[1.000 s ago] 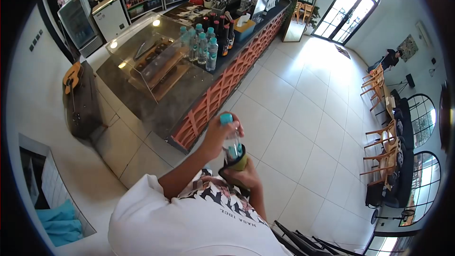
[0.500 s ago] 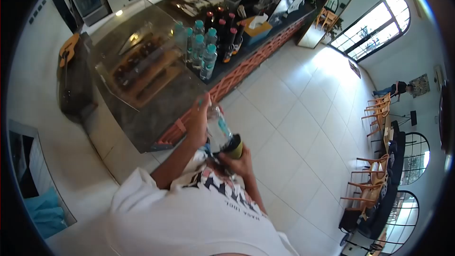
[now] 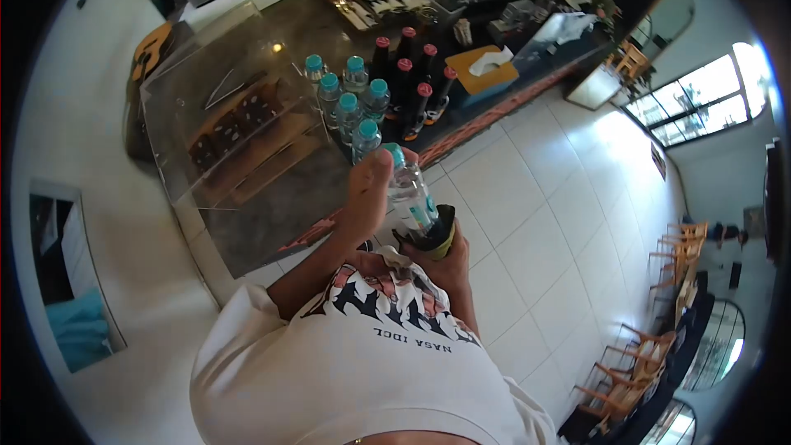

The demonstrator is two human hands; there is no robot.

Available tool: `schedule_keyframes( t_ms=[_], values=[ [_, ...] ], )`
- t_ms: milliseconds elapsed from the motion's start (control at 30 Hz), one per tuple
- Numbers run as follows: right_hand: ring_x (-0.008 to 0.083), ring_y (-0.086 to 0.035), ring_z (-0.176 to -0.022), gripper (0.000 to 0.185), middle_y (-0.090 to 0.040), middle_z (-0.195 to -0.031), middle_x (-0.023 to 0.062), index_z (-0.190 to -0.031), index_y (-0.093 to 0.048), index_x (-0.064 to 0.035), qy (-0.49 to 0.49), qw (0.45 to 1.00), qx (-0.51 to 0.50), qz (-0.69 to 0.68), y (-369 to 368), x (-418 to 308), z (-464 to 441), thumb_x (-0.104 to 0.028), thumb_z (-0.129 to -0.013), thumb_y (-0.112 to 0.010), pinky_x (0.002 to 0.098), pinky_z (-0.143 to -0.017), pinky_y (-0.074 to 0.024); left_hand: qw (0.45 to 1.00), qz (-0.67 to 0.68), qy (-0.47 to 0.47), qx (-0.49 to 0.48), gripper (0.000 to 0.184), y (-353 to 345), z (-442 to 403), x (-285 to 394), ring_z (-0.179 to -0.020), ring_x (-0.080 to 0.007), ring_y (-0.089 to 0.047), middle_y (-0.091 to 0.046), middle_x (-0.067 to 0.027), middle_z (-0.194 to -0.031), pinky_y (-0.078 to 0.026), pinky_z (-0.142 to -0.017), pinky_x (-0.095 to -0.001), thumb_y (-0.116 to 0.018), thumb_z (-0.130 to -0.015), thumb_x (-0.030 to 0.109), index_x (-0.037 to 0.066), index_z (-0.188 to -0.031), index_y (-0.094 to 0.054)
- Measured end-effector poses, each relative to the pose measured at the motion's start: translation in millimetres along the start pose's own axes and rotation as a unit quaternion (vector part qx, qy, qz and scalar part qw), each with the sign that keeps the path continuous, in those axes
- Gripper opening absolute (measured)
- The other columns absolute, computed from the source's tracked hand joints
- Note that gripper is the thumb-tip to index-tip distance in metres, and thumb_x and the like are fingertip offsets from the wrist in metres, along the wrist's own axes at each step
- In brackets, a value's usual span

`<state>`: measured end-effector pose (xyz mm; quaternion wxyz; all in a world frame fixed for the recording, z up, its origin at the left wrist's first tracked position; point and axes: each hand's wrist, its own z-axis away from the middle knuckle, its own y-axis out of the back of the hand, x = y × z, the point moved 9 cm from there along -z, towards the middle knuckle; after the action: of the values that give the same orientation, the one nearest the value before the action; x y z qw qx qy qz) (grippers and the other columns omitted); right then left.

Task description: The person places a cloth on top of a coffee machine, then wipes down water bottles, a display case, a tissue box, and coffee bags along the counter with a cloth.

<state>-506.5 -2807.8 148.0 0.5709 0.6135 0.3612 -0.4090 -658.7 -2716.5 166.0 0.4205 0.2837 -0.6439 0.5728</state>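
Note:
A clear water bottle [image 3: 412,196] with a teal cap is tilted in front of my chest. My left hand [image 3: 373,183] is closed round its top, near the cap. The bottle's lower end sits inside a dark and olive-green sleeve [image 3: 443,241]. My right hand [image 3: 450,265] grips that sleeve from below. Just beyond my left hand, several teal-capped bottles [image 3: 348,115] stand on the dark counter [image 3: 317,166]. Beside them are several dark bottles with red caps [image 3: 423,100].
A transparent display case [image 3: 173,148] with a wooden tray covers the counter's left part. A tissue box [image 3: 482,72] is right of the dark bottles. A guitar [image 3: 150,51] stands at the left wall. Wooden chairs [image 3: 647,354] and a person [image 3: 725,235] are far right.
The view has shifted closer to the counter. The bottle came out partway from the sleeve between the first two frames; now its lower end is inside the sleeve, and both hands still hold on.

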Motion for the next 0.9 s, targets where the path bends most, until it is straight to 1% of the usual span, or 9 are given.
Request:
schedule_keyframes(
  t_ms=[67, 100, 133, 233, 300, 500, 567, 733, 900],
  values=[
    [0.0198, -0.069, -0.084, 0.062, -0.071, -0.093, 0.0107, -0.111, -0.057, -0.0028, 0.018, 0.998, 0.01, 0.053, 13, -3, -21, -0.02, -0.061, -0.09, 0.0331, -0.075, -0.0539, 0.982, -0.133, -0.09, 0.1, 0.025, -9, -6, 26, -0.083, -0.0074, -0.058, -0.062, -0.0038, -0.096, -0.048, -0.076, -0.0244, -0.06, -0.096, 0.025, 0.003, -0.106, -0.058],
    [0.0209, -0.069, -0.086, 0.062, -0.07, -0.095, 0.0121, -0.111, -0.056, -0.0027, 0.025, 0.997, 0.003, 0.075, 19, -3, -34, -0.018, -0.062, -0.09, 0.0324, -0.077, -0.0533, 0.987, -0.095, -0.083, 0.101, 0.028, -9, -10, 16, -0.093, -0.0187, -0.065, -0.064, -0.0105, -0.1, -0.053, -0.083, -0.035, -0.064, -0.094, 0.026, 0.001, -0.106, -0.059],
    [0.0209, -0.069, -0.086, 0.062, -0.07, -0.095, 0.0121, -0.111, -0.056, -0.0027, 0.03, 0.997, -0.013, 0.073, 22, 1, -51, -0.018, -0.062, -0.09, 0.0324, -0.077, -0.0533, 0.985, -0.097, -0.088, 0.117, 0.028, -7, -19, 14, -0.093, -0.0187, -0.065, -0.064, -0.0105, -0.1, -0.053, -0.083, -0.035, -0.064, -0.094, 0.026, 0.001, -0.106, -0.059],
    [0.0182, -0.065, -0.093, 0.059, -0.068, -0.102, 0.0106, -0.113, -0.057, -0.0018, -0.001, 0.981, -0.185, -0.065, 19, 34, -104, -0.013, -0.063, -0.087, 0.0334, -0.083, -0.0515, 0.987, -0.009, -0.079, 0.143, 0.035, -16, -42, 5, -0.101, -0.0248, -0.065, -0.065, -0.0147, -0.103, -0.052, -0.091, -0.0395, -0.067, -0.092, 0.026, 0.0, -0.109, -0.054],
    [0.0212, -0.066, -0.092, 0.062, -0.068, -0.1, 0.0116, -0.114, -0.056, -0.0011, 0.039, 0.956, -0.276, -0.089, 18, 34, -134, -0.016, -0.063, -0.087, 0.0354, -0.082, -0.0516, 0.978, 0.051, -0.164, 0.118, 0.034, -30, -55, 17, -0.11, -0.0245, -0.062, -0.066, -0.0149, -0.108, -0.05, -0.094, -0.0389, -0.069, -0.09, 0.017, 0.003, -0.113, -0.049],
    [0.0195, -0.063, -0.102, 0.067, -0.066, -0.112, 0.011, -0.122, -0.055, -0.0021, 0.037, 0.82, -0.567, -0.068, -25, 51, -155, -0.019, -0.066, -0.087, 0.0349, -0.09, -0.0497, 0.974, -0.047, -0.179, 0.13, 0.041, -44, -59, 13, -0.121, -0.0259, -0.056, -0.065, -0.0155, -0.114, -0.042, -0.103, -0.0407, -0.078, -0.08, 0.013, 0.003, -0.113, -0.056],
    [0.0198, -0.063, -0.103, 0.069, -0.065, -0.113, 0.0112, -0.124, -0.053, -0.0025, 0.014, 0.812, -0.579, -0.074, -38, 59, -159, -0.02, -0.066, -0.087, 0.0349, -0.09, -0.0495, 0.902, -0.328, -0.188, 0.209, 0.035, -44, -49, 29, -0.113, -0.0215, -0.058, -0.063, -0.011, -0.117, -0.044, -0.097, -0.0349, -0.082, -0.073, 0.011, 0.003, -0.104, -0.069],
    [0.0169, -0.061, -0.104, 0.059, -0.065, -0.111, 0.0099, -0.123, -0.053, -0.002, 0.026, 0.827, -0.558, -0.059, -54, 58, -172, -0.019, -0.075, -0.083, 0.0355, -0.091, -0.0494, 0.861, -0.373, -0.14, 0.315, 0.036, -24, -38, 44, -0.097, -0.0178, -0.06, -0.061, -0.0073, -0.109, -0.045, -0.086, -0.0303, -0.081, -0.072, 0.011, 0.004, -0.106, -0.071],
    [0.0293, -0.063, -0.11, 0.072, -0.065, -0.116, 0.0173, -0.132, -0.046, -0.0025, 0.083, 0.815, -0.572, -0.043, -65, 63, -185, -0.025, -0.074, -0.082, 0.0385, -0.094, -0.0481, 0.83, -0.45, -0.156, 0.289, 0.041, -18, -53, 57, -0.09, -0.0155, -0.062, -0.067, -0.0077, -0.098, -0.047, -0.082, -0.0282, -0.085, -0.069, 0.015, 0.001, -0.105, -0.071]
  ],
)
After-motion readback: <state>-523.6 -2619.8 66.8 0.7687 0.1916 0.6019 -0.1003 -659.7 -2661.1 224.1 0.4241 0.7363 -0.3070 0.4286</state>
